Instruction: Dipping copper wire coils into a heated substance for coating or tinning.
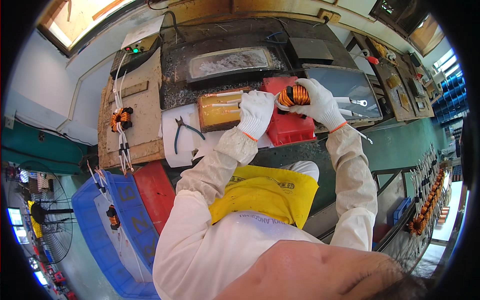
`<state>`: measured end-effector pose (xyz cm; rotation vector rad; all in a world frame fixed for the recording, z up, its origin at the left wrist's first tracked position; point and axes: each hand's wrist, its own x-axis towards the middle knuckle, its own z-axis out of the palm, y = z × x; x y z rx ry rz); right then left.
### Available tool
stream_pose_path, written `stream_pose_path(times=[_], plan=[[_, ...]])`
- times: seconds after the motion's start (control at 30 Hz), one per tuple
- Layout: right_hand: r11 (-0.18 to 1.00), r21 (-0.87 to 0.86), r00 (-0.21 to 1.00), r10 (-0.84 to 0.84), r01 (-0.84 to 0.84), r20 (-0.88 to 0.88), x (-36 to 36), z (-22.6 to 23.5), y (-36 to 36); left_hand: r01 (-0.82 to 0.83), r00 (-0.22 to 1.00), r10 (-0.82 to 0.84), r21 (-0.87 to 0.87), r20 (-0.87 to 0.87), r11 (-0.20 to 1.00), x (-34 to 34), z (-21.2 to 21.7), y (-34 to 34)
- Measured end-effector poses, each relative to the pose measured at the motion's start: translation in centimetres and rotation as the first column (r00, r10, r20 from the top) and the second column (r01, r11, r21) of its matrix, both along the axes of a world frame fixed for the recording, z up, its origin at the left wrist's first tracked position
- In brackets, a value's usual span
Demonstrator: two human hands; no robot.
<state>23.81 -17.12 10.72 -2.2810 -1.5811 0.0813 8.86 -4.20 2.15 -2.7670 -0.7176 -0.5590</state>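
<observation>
Both my hands wear white gloves. My right hand (322, 102) is closed round a toroidal coil (294, 96) wound with orange copper wire, above a red plastic box (289, 126). White sleeved leads with metal lugs (359, 102) stick out to the right past this hand. Just left of the coil, the fingers of my left hand (256, 112) are closed on several white leads (224, 104). Their bare ends point left over a shallow tray of amber material (215, 118); whether they touch it I cannot tell. The exact finger grip is partly hidden.
Cutting pliers (183, 131) lie on white paper. A tank with a silvery surface (230, 63) stands behind. Another coil (121, 120) rests on the board at left. A blue bin (112, 240) holds one more. Several coils (427, 205) hang at right. A fan (47, 215) stands far left.
</observation>
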Motion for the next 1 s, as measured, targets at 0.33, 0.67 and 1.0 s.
stream_pose_path(times=[0.33, 0.67, 1.0], plan=[[1.000, 0.010, 1.000, 0.020, -0.020, -0.008, 0.1, 0.0, -0.1, 0.062, 0.984, -0.068, 0.045, 0.165, 0.997, -0.1, -0.6, -0.1], [0.994, -0.093, 0.996, 0.061, -0.055, 0.068, 0.6, 0.2, 0.0, -0.025, 0.984, 0.006, 0.105, 0.178, 0.994, -0.5, -0.1, -0.9], [0.993, -0.112, 0.991, 0.062, -0.049, 0.121, -0.1, 0.8, -0.5, 0.002, 0.987, -0.002, -0.003, 0.162, 1.000, 0.6, -2.5, -0.8]])
